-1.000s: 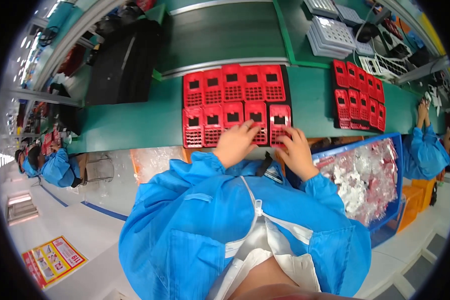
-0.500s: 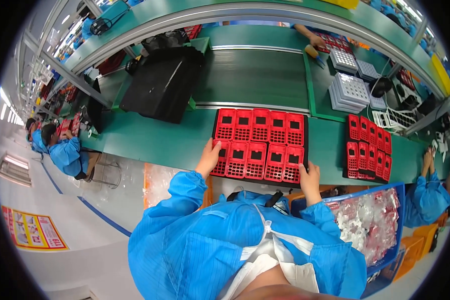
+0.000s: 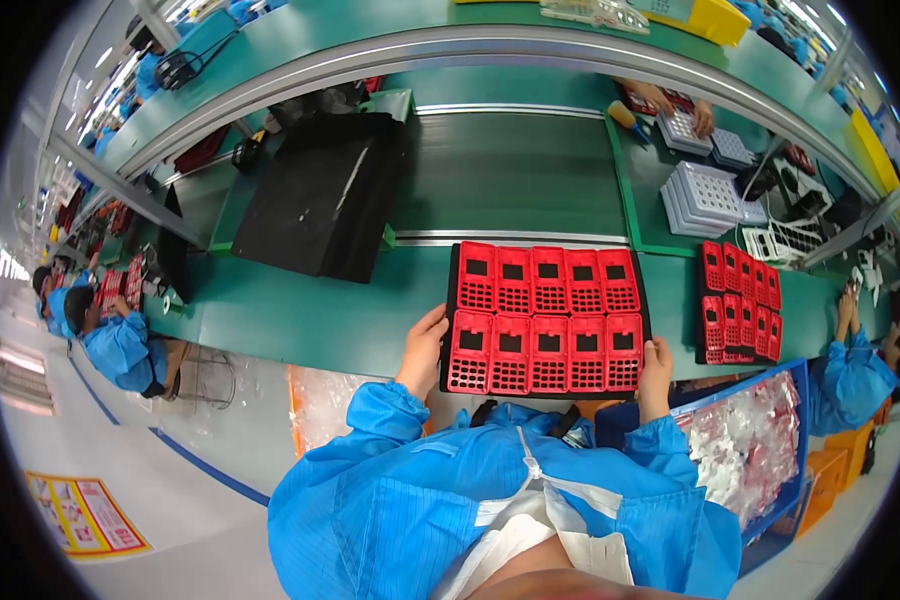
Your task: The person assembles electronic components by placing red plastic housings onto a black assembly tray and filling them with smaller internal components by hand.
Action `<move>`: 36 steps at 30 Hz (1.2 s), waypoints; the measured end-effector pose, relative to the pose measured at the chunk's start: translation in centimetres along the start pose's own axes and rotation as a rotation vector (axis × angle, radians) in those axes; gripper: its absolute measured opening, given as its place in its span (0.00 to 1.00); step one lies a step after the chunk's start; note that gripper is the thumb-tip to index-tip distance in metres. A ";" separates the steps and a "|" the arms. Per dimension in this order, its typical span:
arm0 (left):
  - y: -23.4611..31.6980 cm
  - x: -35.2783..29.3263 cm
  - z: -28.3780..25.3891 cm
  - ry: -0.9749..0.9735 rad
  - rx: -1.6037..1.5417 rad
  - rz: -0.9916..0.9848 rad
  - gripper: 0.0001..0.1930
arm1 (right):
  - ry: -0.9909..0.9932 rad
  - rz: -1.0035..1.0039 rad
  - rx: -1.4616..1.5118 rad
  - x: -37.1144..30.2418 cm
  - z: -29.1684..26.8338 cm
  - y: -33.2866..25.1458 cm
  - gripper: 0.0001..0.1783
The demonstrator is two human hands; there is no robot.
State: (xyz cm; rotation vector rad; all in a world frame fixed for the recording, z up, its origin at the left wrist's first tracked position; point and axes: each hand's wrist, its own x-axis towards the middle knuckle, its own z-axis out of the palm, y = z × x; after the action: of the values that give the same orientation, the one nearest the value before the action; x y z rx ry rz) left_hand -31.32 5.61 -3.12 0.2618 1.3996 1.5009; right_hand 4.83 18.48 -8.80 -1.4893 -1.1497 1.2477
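Observation:
Between my two hands is a black tray (image 3: 646,300) with red phone housings (image 3: 549,264) set face up in two rows. Each housing has a window opening and a grid of key holes. My left hand (image 3: 425,350) grips the tray's left edge, fingers curled at its side. At the near right corner my right hand (image 3: 656,376) holds the other edge, thumb uppermost. The tray's near edge reaches past the front of the green bench (image 3: 300,320), in front of my body. Fingers beneath the tray are hidden.
A second tray of red housings (image 3: 740,300) lies to the right. A black box-like cover (image 3: 315,200) stands back left, white trays (image 3: 705,195) back right. A blue crate (image 3: 803,430) of bagged parts is at my right. Across the line, a co-worker's hands (image 3: 705,118) touch a white tray.
The tray has shifted right and toward me, with both my hands moving along on its edges. The camera view has moved slightly. Across the line, another person's hands have come over a white tray.

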 end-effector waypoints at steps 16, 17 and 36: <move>-5.2 3.3 29.1 -0.454 0.254 -0.046 0.23 | 0.335 -0.160 -0.241 13.9 -27.1 -3.0 0.15; -6.7 3.9 31.3 -0.470 0.260 -0.049 0.23 | 0.334 -0.146 -0.261 16.1 -29.9 -2.2 0.16; -4.0 -4.4 40.0 -1.199 0.115 -0.101 0.14 | 0.570 -0.443 -0.625 6.2 -25.1 1.1 0.07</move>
State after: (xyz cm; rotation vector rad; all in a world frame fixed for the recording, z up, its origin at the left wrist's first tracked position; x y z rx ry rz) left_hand 1.93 25.97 7.58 0.9554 0.4974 0.8585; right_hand 30.25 23.01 -7.73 -1.7370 -1.4177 0.1260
